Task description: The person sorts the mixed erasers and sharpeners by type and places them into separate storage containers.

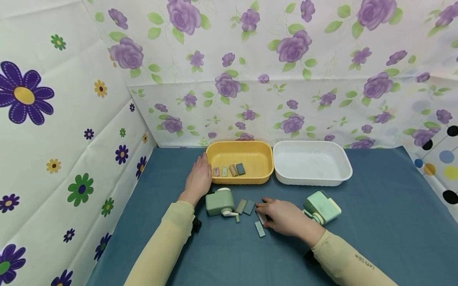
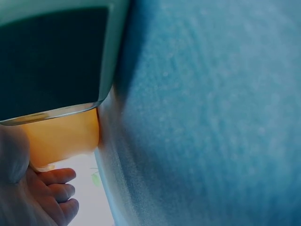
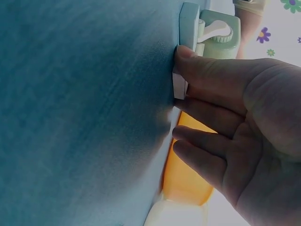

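Observation:
My left hand (image 1: 200,174) lies along the left wall of a yellow tray (image 1: 264,180), its fingers stretched out; the left wrist view shows the fingertips (image 2: 68,190) beyond the tray. Several small blocks (image 1: 233,170) sit inside that tray. My right hand (image 1: 284,216) pinches a pale pinkish block (image 3: 179,87) at the cloth between thumb and index finger. Beside it are a light blue block (image 1: 260,229), a blue-grey block (image 1: 249,207) and a tan-olive block (image 1: 241,206).
A green crank box (image 1: 219,202), like a pencil sharpener, stands before the yellow tray. A second, mint one (image 1: 323,207) lies tilted behind the right wrist. A white tray (image 1: 313,182) adjoins the yellow one. Flowered sheets (image 1: 229,107) hang behind the blue cloth (image 1: 229,254).

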`<state>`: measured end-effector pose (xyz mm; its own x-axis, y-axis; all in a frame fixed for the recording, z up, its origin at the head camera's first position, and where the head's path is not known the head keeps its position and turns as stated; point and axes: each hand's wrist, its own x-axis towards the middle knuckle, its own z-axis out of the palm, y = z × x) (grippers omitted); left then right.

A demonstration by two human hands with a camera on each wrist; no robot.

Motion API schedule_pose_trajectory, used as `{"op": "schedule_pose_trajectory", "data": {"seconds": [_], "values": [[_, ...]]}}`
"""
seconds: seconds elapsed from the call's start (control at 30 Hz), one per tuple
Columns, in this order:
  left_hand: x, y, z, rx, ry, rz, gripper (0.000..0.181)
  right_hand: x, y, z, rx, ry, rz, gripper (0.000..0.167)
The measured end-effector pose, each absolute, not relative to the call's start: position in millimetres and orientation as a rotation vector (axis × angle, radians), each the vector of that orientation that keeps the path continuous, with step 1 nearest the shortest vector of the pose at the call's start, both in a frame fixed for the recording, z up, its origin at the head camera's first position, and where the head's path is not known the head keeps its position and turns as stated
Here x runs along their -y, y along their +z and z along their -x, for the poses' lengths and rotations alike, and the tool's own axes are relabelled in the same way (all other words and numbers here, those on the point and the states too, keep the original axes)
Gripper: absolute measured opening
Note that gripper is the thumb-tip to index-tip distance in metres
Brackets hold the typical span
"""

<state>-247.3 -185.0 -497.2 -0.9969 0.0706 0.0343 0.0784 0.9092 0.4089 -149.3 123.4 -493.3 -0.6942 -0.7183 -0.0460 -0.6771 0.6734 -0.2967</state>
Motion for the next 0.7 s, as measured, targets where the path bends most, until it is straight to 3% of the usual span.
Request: {"op": "schedule_pose_trajectory", "data": {"seconds": [0.7], "values": [[186.0,-500.4,248.4,3.039,-0.649,0.125,0.059,-129.3,-488.4,151.9,-2.673,-0.548,1.173,0.044]]}}
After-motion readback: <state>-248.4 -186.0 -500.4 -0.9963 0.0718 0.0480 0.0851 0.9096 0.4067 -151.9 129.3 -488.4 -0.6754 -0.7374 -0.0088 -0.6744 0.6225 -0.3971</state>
